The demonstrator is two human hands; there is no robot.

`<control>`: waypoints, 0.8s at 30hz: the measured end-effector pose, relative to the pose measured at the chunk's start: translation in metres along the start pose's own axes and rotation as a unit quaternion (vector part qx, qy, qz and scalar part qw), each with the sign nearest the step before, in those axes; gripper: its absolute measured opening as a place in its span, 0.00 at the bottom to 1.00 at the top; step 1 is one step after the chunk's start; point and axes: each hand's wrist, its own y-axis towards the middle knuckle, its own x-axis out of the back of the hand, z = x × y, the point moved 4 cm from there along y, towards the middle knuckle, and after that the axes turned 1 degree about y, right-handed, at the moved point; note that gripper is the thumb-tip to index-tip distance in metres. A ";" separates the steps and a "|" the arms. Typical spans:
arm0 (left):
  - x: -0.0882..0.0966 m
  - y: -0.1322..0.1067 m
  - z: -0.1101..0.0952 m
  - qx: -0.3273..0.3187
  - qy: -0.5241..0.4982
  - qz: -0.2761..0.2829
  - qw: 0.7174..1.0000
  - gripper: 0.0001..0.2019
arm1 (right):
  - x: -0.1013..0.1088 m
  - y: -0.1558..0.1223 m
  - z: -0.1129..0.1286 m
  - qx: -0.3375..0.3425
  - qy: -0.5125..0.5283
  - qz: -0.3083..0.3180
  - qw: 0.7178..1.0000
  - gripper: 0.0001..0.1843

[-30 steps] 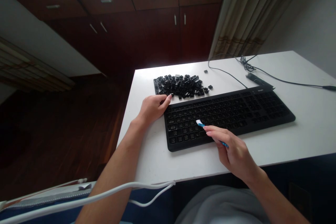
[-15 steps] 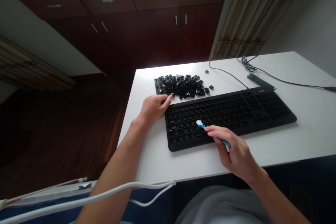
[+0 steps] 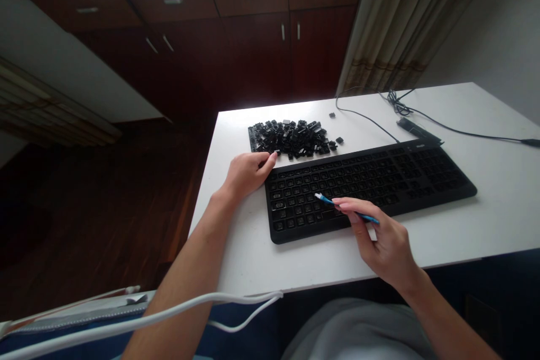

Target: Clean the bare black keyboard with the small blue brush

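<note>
Pinning the ten-o'clock corner of the keyboard (image 3: 400, 171) with my open left hand (image 3: 247, 173), I pinch the brush (image 3: 327, 199) in my right hand (image 3: 382, 239), bristles on its nine-o'clock keys; short, light strokes seem safest.

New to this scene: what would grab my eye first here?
A long black keyboard lies across the white table, with a heap of loose black keycaps just beyond its left end. The right hand holds a blue-and-white brush with its tip at the keyboard's left part, while the left hand rests at its far left corner.
</note>
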 end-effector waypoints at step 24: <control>0.000 0.000 0.000 0.001 0.006 -0.001 1.000 0.27 | 0.006 0.005 -0.012 -0.253 0.095 -0.120 0.955 0.11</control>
